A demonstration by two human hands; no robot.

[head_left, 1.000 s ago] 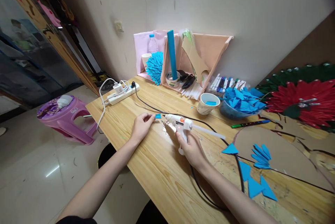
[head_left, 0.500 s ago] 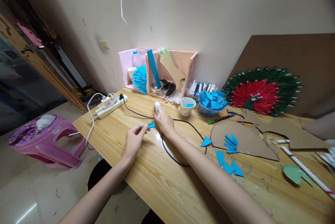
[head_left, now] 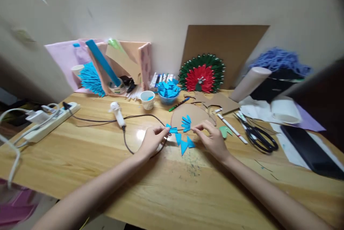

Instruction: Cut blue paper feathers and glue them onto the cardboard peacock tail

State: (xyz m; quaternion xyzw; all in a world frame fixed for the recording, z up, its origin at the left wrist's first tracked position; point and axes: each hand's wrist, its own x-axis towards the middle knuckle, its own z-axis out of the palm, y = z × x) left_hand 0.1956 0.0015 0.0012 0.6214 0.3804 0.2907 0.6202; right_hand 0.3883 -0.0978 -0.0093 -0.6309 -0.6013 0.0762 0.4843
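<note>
Pinches folded blue piece (head_left: 173,130) in left hand (head_left: 152,140); has right hand (head_left: 213,139) narrow at blue petal cluster (head_left: 186,123), cannot confirm grip. Could crush folds through over-tight pinching.

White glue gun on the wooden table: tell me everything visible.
The white glue gun, plastic by its look, rests on the pale wooden table, its bulkier end away from the viewer, its narrow handle nearer. A thin black cord leaves the handle's end. Neither the left hand nor the right hand touches it; blur hides details.
</note>
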